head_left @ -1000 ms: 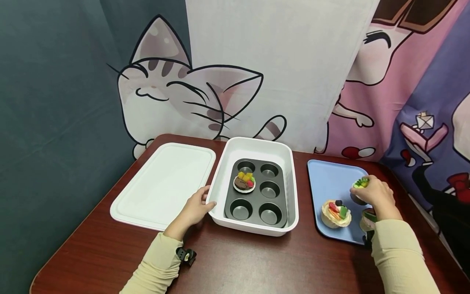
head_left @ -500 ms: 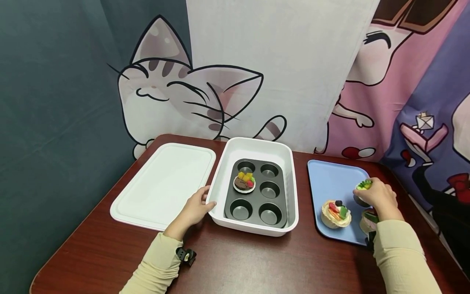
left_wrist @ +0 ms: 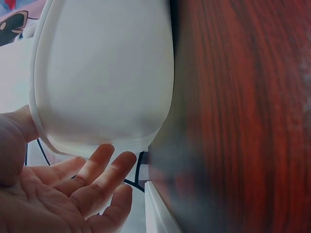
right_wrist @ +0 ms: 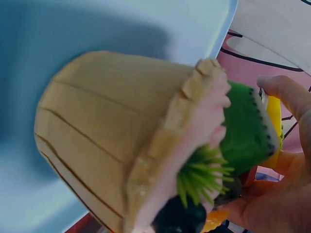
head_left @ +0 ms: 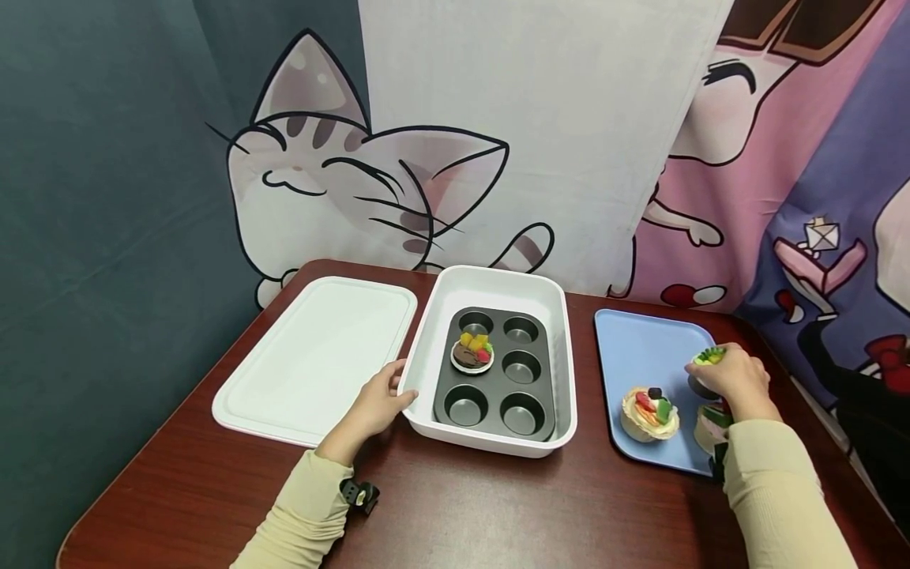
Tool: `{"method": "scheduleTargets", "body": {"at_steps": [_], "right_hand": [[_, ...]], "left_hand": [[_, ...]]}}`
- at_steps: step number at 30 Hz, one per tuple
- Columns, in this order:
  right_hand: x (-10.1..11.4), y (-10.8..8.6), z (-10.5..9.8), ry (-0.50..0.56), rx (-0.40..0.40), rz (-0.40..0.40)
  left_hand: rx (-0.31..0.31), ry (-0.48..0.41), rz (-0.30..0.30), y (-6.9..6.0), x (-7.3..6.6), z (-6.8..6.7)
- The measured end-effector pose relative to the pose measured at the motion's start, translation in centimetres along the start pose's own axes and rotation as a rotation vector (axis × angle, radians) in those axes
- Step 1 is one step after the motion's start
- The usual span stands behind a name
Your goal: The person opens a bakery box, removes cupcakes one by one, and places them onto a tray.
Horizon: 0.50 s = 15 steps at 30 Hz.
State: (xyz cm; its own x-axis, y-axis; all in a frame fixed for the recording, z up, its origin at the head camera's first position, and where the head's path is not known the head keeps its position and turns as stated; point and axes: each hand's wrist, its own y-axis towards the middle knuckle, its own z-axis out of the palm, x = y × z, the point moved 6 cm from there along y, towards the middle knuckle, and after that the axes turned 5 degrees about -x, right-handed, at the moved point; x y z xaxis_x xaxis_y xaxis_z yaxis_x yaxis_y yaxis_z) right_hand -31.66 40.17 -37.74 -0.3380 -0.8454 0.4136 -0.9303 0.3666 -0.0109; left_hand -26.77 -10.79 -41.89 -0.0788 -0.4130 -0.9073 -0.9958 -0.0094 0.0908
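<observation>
In the head view my left hand holds the near left corner of the white tub, thumb over the rim; in the left wrist view the fingers of that hand lie against the outer wall of the tub. My right hand pinches a cupcake with yellow and green topping at the right side of the blue tray. A pink-cream tart sits below that hand, and it fills much of the right wrist view, partly hiding the right hand.
A dark muffin pan lies inside the tub, with a chocolate fruit tart at its left middle cup. Another fruit tart stands on the blue tray. At the left lies a white board. A patterned cloth hangs behind the table.
My right hand and the cupcake it pinches have shifted slightly right on the blue tray. The left hand and the tub look unmoved.
</observation>
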Motion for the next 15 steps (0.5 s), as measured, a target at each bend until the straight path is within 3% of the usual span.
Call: {"method": "scheduleTargets", "body": {"at_steps": [12,15], "right_hand": [[-0.2,0.5,0.4,-0.021,0.023,0.043],[-0.4,0.6,0.6,-0.02,0.036,0.057]], "left_hand": [[0.004,0.003,0.017,0.1,0.1,0.1],[-0.002,0.002,0.024,-0.4,-1.2,-0.2]]}}
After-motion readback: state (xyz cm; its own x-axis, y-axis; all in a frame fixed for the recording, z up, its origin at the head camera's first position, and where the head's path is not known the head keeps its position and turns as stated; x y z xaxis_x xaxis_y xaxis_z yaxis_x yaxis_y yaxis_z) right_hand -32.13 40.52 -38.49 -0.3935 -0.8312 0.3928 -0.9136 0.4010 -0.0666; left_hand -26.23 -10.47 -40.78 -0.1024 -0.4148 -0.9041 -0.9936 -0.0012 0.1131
